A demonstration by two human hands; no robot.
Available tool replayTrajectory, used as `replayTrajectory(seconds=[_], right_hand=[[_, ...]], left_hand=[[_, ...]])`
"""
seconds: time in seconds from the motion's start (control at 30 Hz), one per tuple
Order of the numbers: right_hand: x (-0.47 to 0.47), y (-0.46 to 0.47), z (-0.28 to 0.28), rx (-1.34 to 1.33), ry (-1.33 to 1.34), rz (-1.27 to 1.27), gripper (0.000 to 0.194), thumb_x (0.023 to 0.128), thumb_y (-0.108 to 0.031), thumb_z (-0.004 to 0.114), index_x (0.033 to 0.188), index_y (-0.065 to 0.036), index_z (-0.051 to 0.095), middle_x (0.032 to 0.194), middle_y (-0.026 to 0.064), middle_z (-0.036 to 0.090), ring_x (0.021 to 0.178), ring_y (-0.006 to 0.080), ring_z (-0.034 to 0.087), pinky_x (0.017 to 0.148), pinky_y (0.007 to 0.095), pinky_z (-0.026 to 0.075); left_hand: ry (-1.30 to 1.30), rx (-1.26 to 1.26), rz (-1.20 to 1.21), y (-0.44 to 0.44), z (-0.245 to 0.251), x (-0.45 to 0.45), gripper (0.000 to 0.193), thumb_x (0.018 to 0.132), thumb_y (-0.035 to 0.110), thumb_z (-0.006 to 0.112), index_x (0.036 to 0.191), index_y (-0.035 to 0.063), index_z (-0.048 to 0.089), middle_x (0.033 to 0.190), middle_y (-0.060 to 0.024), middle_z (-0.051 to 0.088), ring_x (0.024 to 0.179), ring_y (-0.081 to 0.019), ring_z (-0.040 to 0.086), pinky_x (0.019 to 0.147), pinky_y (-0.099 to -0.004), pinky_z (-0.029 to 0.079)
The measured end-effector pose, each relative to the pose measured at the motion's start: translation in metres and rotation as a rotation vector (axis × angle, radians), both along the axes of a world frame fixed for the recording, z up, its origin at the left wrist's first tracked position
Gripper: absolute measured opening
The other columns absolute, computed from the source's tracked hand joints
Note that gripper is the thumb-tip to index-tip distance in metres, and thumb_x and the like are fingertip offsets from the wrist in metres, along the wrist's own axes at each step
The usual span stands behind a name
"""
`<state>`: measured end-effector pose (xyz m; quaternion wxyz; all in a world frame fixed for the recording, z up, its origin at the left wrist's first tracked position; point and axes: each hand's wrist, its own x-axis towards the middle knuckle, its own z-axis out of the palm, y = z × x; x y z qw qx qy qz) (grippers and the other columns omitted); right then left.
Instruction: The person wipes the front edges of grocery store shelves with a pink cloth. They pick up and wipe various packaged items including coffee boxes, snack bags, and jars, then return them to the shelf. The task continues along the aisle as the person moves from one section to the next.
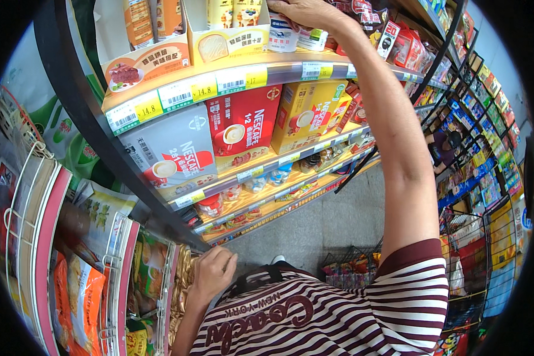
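My right hand (300, 11) reaches up to the top shelf in view and lies over a white can with blue print (283, 34); its fingertips are partly hidden, so whether it grips the can is unclear. Beside that can stands a white and green can (313, 39). To their left is an open yellow display carton (229, 44) with yellow packs, then an orange carton with a cake picture (147, 64). My left hand (216, 269) hangs low by the wire rack's end, fingers curled; its palm side is hidden.
Below stand grey (173, 151), red (244, 124) and yellow (309, 113) Nescafé boxes. A black shelf post (89, 111) slants down at the left, beside a wire snack rack (131, 262). Black wire baskets (471, 253) stand at the right. A person (442, 149) is farther off.
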<state>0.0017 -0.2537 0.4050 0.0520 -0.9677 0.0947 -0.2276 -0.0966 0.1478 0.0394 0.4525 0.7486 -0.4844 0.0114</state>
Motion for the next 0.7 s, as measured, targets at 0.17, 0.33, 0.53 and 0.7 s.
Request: replayTrajectory(seconds=[0.17, 0.33, 0.53, 0.7], right_hand=[[-0.007, 0.011, 0.018, -0.057, 0.255, 0.133, 0.065, 0.094, -0.041, 0.052, 0.142, 0.004, 0.047, 0.121, 0.0293, 0.065, 0.104, 0.0347, 0.067, 0.087, 0.0412, 0.053], [-0.019, 0.031, 0.027, -0.208, 0.257, 0.006, 0.099, 0.077, -0.048, 0.071, 0.150, 0.008, 0.035, 0.130, 0.0295, 0.061, 0.120, 0.0336, 0.060, 0.097, 0.0426, 0.049], [-0.019, 0.023, 0.033, -0.189, 0.366, 0.026, 0.109, 0.074, -0.053, 0.074, 0.150, 0.011, 0.030, 0.139, 0.0302, 0.055, 0.128, 0.0339, 0.056, 0.104, 0.0400, 0.046], [-0.012, 0.010, 0.020, -0.013, 0.247, 0.086, 0.110, 0.068, -0.037, 0.081, 0.150, 0.014, 0.028, 0.115, 0.0271, 0.068, 0.107, 0.0311, 0.067, 0.088, 0.0382, 0.054]], left_hand=[[0.047, 0.005, 0.033, -0.001, -0.009, -0.001, 0.008, 0.087, 0.004, 0.071, 0.083, -0.0019, 0.065, 0.080, -0.0154, 0.065, 0.070, -0.0342, 0.065, 0.062, -0.0396, 0.050], [0.064, 0.018, 0.055, -0.005, -0.014, 0.001, 0.008, 0.088, 0.004, 0.070, 0.084, -0.0018, 0.065, 0.080, -0.0155, 0.065, 0.069, -0.0347, 0.064, 0.061, -0.0392, 0.049], [0.076, 0.001, 0.073, -0.011, -0.017, -0.001, 0.012, 0.087, 0.007, 0.071, 0.080, 0.0010, 0.063, 0.078, -0.0153, 0.063, 0.068, -0.0367, 0.063, 0.060, -0.0425, 0.049], [0.099, -0.008, 0.041, -0.013, -0.019, -0.010, 0.011, 0.087, 0.007, 0.071, 0.081, 0.0012, 0.064, 0.077, -0.0144, 0.063, 0.067, -0.0361, 0.063, 0.059, -0.0421, 0.049]])
